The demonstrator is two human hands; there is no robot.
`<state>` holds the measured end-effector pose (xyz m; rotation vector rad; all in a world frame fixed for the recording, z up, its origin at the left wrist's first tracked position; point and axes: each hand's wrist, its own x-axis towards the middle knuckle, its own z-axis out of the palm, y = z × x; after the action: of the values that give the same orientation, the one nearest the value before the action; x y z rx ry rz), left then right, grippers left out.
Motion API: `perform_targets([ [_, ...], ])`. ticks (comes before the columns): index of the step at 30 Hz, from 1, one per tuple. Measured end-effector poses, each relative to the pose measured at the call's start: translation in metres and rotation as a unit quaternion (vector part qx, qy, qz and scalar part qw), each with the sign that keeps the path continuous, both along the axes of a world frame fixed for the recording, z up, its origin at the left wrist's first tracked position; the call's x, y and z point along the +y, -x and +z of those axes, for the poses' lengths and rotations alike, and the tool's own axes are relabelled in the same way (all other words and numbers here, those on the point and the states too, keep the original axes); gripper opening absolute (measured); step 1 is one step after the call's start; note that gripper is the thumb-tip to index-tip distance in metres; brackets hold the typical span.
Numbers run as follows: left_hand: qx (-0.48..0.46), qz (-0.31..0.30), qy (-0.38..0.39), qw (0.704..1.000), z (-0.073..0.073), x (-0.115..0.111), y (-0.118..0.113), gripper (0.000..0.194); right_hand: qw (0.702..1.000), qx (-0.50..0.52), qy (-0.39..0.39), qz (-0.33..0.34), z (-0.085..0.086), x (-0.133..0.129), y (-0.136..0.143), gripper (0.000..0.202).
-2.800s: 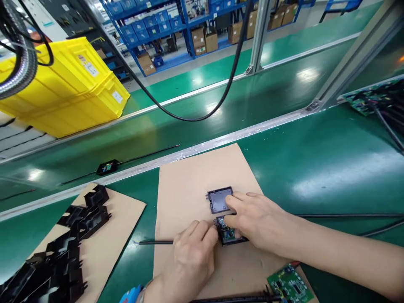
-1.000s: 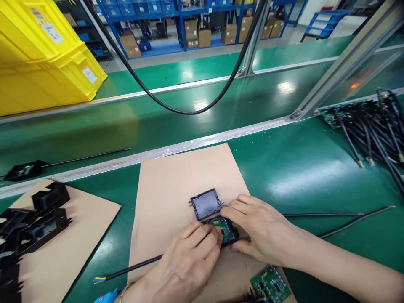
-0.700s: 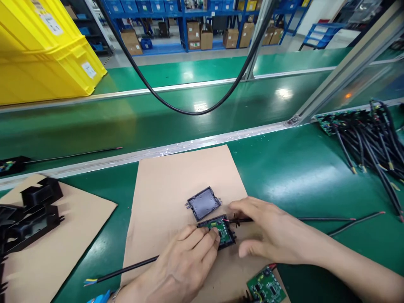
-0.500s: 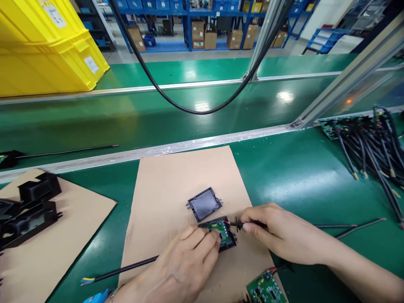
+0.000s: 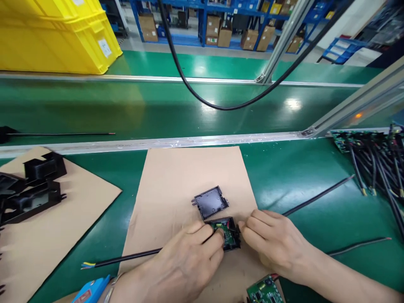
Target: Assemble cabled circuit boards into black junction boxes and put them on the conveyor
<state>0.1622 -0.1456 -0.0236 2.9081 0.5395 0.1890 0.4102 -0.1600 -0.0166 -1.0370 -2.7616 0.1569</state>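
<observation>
My left hand (image 5: 192, 256) grips a small black plastic case (image 5: 235, 243), its fingertips on the green circuit board (image 5: 227, 230) inside. My right hand (image 5: 274, 242) is closed at the case's right end, pinching a black cable (image 5: 312, 201) that runs out behind it to the upper right. The fingertips hide the spot where cable and case meet. Just above the case lies a matching black cover (image 5: 211, 202), hollow side up. Another black cable (image 5: 126, 257), with blue and yellow wire ends, reaches left from under my left hand.
Cardboard (image 5: 176, 176) lies under the work. A second circuit board (image 5: 265, 291) is at the bottom edge. Black housings (image 5: 38, 198) sit on cardboard at left, and boards with bundled cables (image 5: 375, 155) at right. A thick black cable (image 5: 221, 108) hangs in front.
My right hand has brought the cable in against the case's right end; its red wires and collar no longer show in the gap. The cable's tail has swung upward. The camera view has shifted.
</observation>
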Motion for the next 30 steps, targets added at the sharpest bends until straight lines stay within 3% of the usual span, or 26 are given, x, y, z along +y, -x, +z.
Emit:
perform_targets([
  [4, -0.005, -0.014, -0.008, 1.0, 0.0, 0.001, -0.001, 0.018, 0.999, 0.032, -0.018, -0.019, -0.01, -0.003, 0.002, 0.028],
  [10, -0.02, 0.003, -0.01, 1.0, -0.003, 0.0, -0.002, 0.016, 0.996, 0.025, -0.073, 0.036, -0.01, 0.006, 0.006, 0.023],
  [13, -0.018, -0.002, -0.021, 1.0, 0.0, 0.001, -0.001, 0.016, 0.997, 0.059, 0.043, -0.029, 0.002, 0.007, 0.001, 0.023],
  [16, -0.018, -0.008, -0.027, 0.999, 0.002, 0.001, -0.001, 0.016, 0.96, 0.078, 0.24, -0.118, 0.017, 0.008, 0.0, 0.017],
  [18, -0.021, -0.006, -0.028, 0.999, 0.002, 0.001, -0.001, 0.017, 0.942, 0.058, 0.301, -0.139, 0.023, 0.009, 0.001, 0.016],
  [21, -0.022, -0.002, -0.024, 0.999, 0.001, 0.001, -0.002, 0.016, 0.959, 0.044, 0.263, -0.098, 0.021, 0.013, 0.006, 0.02],
  [25, -0.021, 0.004, -0.02, 1.0, 0.001, 0.001, -0.003, 0.012, 0.99, 0.047, 0.134, 0.009, 0.012, 0.017, 0.01, 0.031],
  [30, -0.019, 0.009, -0.008, 1.0, 0.0, 0.001, -0.002, 0.013, 0.997, -0.001, 0.033, 0.075, 0.013, 0.02, 0.011, 0.036],
])
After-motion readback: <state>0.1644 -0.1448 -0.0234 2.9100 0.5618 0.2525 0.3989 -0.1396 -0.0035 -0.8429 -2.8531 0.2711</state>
